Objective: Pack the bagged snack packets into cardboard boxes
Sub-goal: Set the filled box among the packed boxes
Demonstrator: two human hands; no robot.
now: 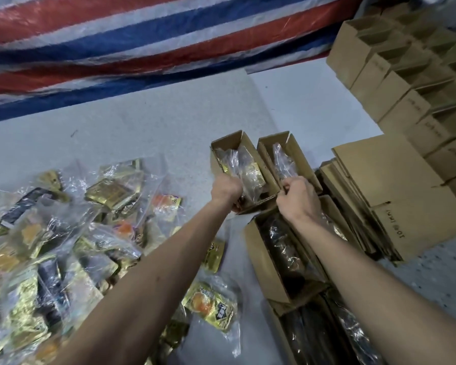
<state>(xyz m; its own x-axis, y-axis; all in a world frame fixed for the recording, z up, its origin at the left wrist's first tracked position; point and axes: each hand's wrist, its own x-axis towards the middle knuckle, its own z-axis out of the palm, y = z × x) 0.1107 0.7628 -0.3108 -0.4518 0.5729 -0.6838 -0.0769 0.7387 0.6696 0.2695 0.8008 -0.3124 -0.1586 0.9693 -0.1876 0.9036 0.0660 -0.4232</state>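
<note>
Gripping the near end of the left carton (250, 151) with the left hand (227, 191), fingers curled round its edge, probably to keep it steady while the gold packets in their bag settle inside. Pinching with the right hand (298, 194), fingers closed, what looks like the near end of the clear bag (282, 162) lying in the right carton (298, 154); hard to tell whether the cardboard edge is caught too. Set side by side and touching, at twelve o'clock from the hands, open on top so that a bag can go in lengthwise. Heaped at eight o'clock on the grey table (169, 114), within easy reach of the left arm: the bagged snack packets (63, 233) not yet packed. Lined up at five o'clock, close to the body: filled cartons (263, 259), apparently put aside as done. Stacked at three o'clock: flat cartons (385, 175). Standing open at one o'clock: empty cartons (374, 75), seemingly as supply for the next rounds.
</note>
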